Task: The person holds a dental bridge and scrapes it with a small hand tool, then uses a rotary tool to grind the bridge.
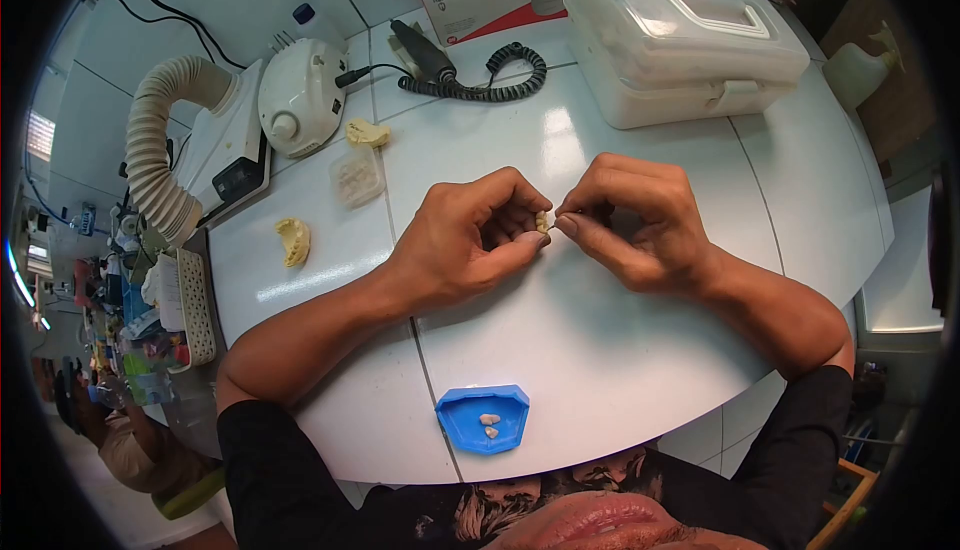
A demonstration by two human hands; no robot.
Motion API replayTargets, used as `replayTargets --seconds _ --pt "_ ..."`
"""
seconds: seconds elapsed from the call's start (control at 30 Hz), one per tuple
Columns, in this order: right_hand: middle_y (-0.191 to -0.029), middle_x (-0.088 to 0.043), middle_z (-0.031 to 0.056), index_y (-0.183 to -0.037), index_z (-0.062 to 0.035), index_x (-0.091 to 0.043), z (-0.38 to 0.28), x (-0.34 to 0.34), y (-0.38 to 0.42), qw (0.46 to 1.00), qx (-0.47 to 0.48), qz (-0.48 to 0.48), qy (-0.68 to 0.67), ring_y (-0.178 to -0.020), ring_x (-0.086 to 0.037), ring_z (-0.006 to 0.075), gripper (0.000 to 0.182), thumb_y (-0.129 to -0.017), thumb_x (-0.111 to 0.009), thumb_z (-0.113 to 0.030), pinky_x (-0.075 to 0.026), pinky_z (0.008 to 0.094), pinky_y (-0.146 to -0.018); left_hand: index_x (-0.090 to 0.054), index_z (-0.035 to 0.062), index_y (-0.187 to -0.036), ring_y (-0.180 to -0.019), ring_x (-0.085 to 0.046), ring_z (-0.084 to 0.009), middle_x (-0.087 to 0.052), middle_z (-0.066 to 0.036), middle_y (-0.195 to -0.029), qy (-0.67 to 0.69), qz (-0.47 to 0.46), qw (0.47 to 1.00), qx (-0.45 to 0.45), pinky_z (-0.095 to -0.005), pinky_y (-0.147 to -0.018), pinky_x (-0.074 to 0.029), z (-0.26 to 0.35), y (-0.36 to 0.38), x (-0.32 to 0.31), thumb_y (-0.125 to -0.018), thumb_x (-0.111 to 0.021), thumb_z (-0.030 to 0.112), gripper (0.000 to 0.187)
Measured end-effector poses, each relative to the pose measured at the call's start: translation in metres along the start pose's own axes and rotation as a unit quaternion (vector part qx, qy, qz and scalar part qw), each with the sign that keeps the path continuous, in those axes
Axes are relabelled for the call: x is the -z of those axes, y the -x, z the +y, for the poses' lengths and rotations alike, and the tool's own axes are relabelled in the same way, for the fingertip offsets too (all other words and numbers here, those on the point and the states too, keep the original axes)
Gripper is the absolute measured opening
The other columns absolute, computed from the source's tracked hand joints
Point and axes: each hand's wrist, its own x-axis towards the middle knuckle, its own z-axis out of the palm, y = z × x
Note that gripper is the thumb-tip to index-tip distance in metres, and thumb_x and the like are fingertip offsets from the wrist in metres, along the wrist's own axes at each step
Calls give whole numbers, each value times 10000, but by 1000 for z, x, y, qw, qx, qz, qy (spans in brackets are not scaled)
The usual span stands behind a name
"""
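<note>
My left hand [480, 230] is closed, pinching a small yellowish tooth-shaped piece [542, 222] between thumb and fingertips. Right beside it, my right hand [635, 220] is closed in a pinch, its fingertips almost against the piece. A thin dark tip shows at those fingertips, too small to name. Close to my body lies a blue angular tray [452, 428] with a few tooth-coloured bits [489, 419] in it. To the left of my left hand are a yellowish dental cast [292, 241], a clear small box [357, 178] and another cast piece [367, 133].
At the back stand a white control unit [300, 100], a black handpiece with coiled cord [425, 55], a face mask box [490, 0] and a translucent case [690, 45]. A ribbed hose [150, 140] arches at left, near a basket [196, 310]. Another person [150, 450] sits farther left.
</note>
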Motion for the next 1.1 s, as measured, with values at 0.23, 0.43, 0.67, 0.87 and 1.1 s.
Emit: replayTargets --seconds 0.23,0.43,0.67,0.87,1.1 --pt "-799 -679 87 -912 7 -754 3 -3 0 1000 18 -9 9 -627 -658 180 61 -890 -809 -2 -496 319 -551 -699 -26 -1185 -896 -774 -115 -806 -90 -1001 -7 -1 1000 -3 -253 -801 -613 0 0 0 -983 -747 55 223" --pt "-810 -700 101 -915 9 -764 0 1 -1 999 9 -29 27 -653 -668 205 55 -888 -811 -1 -494 336 -569 -699 -22 -1185 -904 -775 -117 -806 -93 -1007 -3 0 1000 -10 -256 -806 -616 -1 0 0 -981 -746 53 223" --pt "-776 -686 99 -908 1 -768 1 0 -1 1000 -7 -18 6 -639 -659 217 53 -892 -813 -23 -495 346 -566 -696 -24 -1173 -918 -782 -128 -808 -95 -1011 13 -3 1000 -10 -266 -825 -622 -2 1 -1 -978 -747 51 215" --pt "-785 -698 103 -918 3 -774 2 0 -1 1000 -12 -15 -8 -646 -667 220 57 -890 -816 -24 -500 345 -571 -695 -21 -1163 -891 -773 -116 -803 -84 -988 -1 -6 1000 -11 -258 -799 -611 0 0 0 -979 -747 53 205" --pt "-791 -707 107 -923 7 -774 -2 3 -2 999 -18 -31 7 -653 -673 217 54 -896 -811 -21 -496 342 -570 -694 -22 -1171 -888 -774 -117 -803 -82 -978 1 0 1000 -16 -258 -798 -611 -2 0 -2 -982 -744 56 210"
